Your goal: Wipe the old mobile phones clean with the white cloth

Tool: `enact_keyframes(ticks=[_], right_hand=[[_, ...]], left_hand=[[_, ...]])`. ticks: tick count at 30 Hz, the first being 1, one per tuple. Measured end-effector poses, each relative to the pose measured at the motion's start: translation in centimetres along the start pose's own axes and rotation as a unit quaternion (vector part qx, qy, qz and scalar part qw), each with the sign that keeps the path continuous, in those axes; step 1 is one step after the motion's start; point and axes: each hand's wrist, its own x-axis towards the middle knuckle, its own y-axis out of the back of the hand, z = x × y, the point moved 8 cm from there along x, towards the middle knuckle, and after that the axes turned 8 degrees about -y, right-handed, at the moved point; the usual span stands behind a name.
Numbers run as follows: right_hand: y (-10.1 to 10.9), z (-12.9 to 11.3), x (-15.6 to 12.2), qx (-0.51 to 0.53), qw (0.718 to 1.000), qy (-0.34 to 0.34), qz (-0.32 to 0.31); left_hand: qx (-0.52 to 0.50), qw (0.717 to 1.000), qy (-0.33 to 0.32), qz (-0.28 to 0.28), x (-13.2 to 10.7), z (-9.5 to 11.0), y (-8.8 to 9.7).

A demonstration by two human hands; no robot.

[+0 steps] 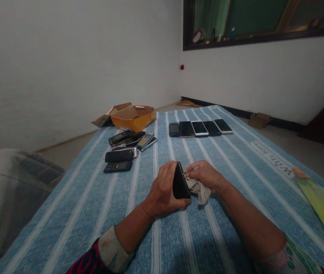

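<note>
My left hand (163, 188) grips a black phone (180, 183), held on edge above the blue striped cloth (93, 198). My right hand (204, 175) is closed on a crumpled grey-white rag (200, 189) and a thin stick-like item, pressed against the phone's upper edge. Both hands rest low over the middle of the cloth.
A row of several smartphones (200, 128) lies face up further back. To the left lies a cluster of older keypad phones (126, 146). An open orange cardboard box (133, 117) sits at the far left corner. A yellow-green flat object (323, 207) lies at the right edge.
</note>
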Motion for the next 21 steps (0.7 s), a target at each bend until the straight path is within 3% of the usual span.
enact_keyframes(ticks=[7,16,21], right_hand=[[-0.58,0.29,-0.26,-0.061,0.997,-0.006,-0.039],[0.14,-0.09,0.23,-0.015,0.999,0.033,0.023],[-0.36,0.44,0.08,-0.062,0.998,-0.008,-0.029]], left_hand=[[0.015,1.0,0.008,0.022,-0.08,-0.52,0.31],[0.002,1.0,-0.005,0.01,-0.27,0.05,-0.19],[0.005,1.0,0.014,0.018,-0.22,-0.48,0.0]])
